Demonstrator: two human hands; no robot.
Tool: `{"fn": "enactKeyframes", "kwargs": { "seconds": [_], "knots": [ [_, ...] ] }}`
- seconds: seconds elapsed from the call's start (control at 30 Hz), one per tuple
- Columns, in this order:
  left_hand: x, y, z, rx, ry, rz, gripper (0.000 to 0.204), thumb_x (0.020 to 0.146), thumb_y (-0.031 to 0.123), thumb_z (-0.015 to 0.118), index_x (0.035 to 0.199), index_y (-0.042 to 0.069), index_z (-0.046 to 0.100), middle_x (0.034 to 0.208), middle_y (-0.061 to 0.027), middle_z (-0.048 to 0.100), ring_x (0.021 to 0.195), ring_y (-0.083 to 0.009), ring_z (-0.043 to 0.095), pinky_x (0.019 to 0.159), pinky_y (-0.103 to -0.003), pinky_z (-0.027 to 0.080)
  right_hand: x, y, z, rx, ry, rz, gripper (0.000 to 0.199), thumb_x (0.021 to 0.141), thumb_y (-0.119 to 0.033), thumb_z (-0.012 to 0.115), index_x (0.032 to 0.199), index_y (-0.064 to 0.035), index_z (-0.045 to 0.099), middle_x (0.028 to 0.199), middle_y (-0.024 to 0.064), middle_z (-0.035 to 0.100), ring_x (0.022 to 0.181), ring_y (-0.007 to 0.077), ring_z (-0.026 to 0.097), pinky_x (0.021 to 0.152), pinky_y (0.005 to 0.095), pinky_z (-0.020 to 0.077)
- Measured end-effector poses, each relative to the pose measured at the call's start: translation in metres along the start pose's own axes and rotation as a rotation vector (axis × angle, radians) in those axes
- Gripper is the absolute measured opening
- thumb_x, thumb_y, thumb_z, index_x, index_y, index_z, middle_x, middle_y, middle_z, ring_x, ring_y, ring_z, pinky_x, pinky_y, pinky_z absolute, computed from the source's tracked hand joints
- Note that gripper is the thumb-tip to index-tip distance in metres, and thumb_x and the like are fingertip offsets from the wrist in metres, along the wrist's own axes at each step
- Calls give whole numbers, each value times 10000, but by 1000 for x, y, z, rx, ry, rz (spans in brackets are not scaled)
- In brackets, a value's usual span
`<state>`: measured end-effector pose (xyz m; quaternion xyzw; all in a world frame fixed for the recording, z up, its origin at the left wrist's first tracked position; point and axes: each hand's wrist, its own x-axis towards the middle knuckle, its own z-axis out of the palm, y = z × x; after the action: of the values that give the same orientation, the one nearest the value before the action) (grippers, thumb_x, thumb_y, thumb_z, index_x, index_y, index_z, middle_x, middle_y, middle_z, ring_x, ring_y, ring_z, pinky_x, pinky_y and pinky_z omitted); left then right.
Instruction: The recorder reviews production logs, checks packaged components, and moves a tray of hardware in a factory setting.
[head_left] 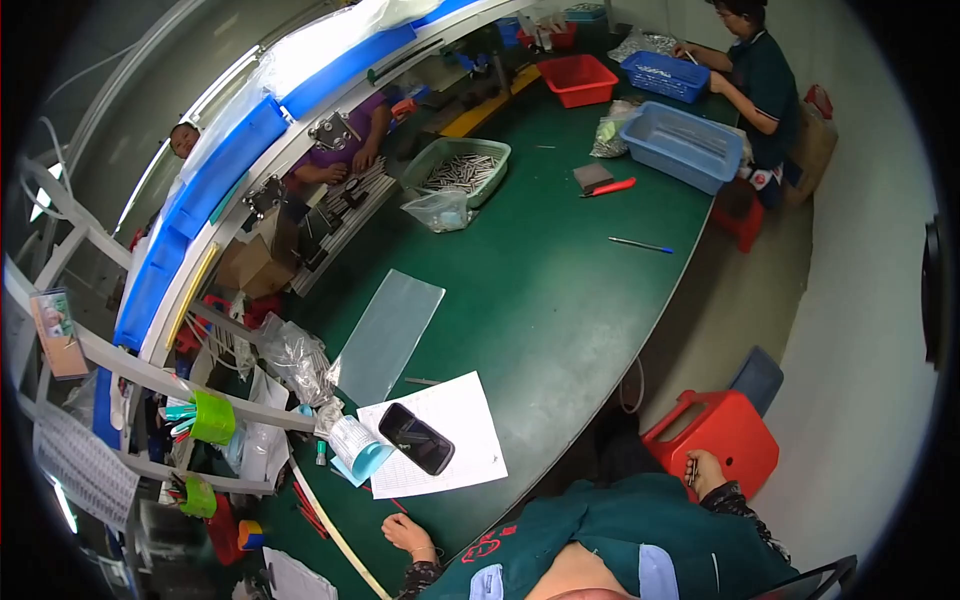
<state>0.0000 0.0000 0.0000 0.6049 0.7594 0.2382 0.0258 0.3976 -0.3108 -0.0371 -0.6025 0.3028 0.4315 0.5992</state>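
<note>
My left hand (408,534) rests on the near edge of the green table (560,290), fingers spread loosely, holding nothing. Closest to it is a white paper sheet (468,415) with a dark phone (416,438) lying on top. My right hand (704,470) hangs off the table at my side, just above a red plastic stool (728,432). Its fingers are closed around a small dark object (692,471) that is too small to make out. My green-uniformed torso fills the bottom of the view.
A clear plastic sheet (388,335) and crumpled bags (298,358) lie beyond the paper. Farther off are a green tray of metal parts (458,168), a red bin (578,80), blue bins (682,146), and pens. One person (757,85) sits far right; another (345,150) works opposite.
</note>
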Motion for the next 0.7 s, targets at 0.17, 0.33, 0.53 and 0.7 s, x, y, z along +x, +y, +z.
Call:
{"fn": "enactKeyframes", "kwargs": {
  "seconds": [0.17,0.33,0.53,0.7],
  "knots": [
    [-11,68,-33,-104,295,64,137,766,116,398,728,-15,386,756,-148,383,748,-294,361,685,-381,296,49,-68,7,-59,-1,-55,83,703,-136,451,737,-68,485,496,3,393,398,123,365,338,262,317],
    [-32,228,-23,-538,72,194,68,723,24,421,781,-8,402,824,-132,376,782,-246,370,694,-334,310,129,-176,12,-226,44,-60,85,708,-170,434,681,-94,461,470,-12,368,373,113,340,329,260,300],
    [-36,353,-30,-514,-24,733,183,661,-28,493,822,22,421,851,-134,386,802,-253,388,706,-335,340,140,-269,-8,-174,-26,-378,143,729,-222,402,642,-116,443,453,-27,346,358,96,328,326,254,291],
    [-54,402,2,-595,-164,935,179,650,-50,504,803,16,438,876,-139,389,814,-260,411,691,-329,371,121,-261,-35,-10,149,-392,122,725,-198,428,668,-98,468,467,-17,374,362,108,349,317,249,308]
  ]
}}
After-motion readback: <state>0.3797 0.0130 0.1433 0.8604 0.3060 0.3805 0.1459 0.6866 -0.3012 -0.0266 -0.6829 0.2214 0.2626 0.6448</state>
